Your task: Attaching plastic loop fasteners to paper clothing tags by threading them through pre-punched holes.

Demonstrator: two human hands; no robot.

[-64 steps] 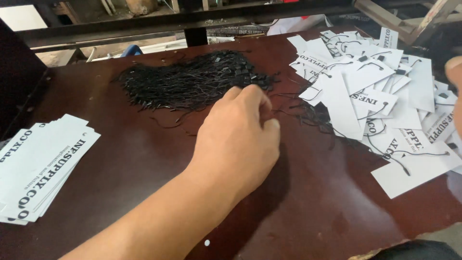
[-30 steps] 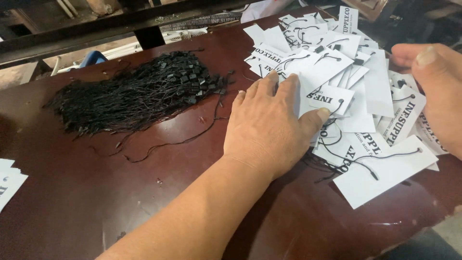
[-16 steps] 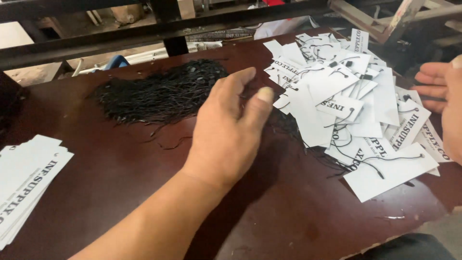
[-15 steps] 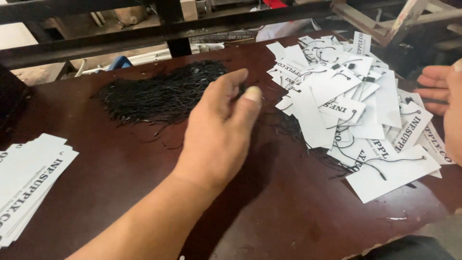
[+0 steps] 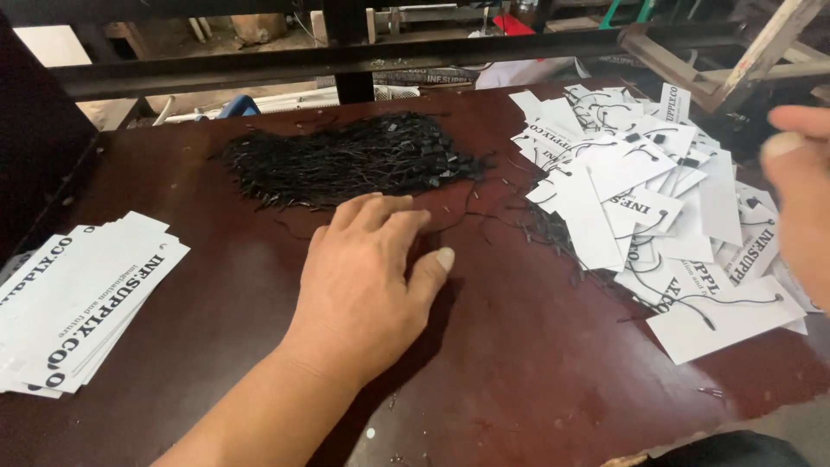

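My left hand (image 5: 367,277) lies flat and empty on the tabletop (image 5: 519,372), fingertips at the pile of black strings (image 5: 346,160). I judge I'm picking a string; next needs a pinch on one. My right hand (image 5: 800,199) hovers open, empty, over the strung white tags (image 5: 640,207).

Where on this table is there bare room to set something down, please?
Bare tabletop lies along the near edge, between the left hand and the strung white tags, and between that hand and the stacked tags. It is crowded at the black string pile and under the right hand.
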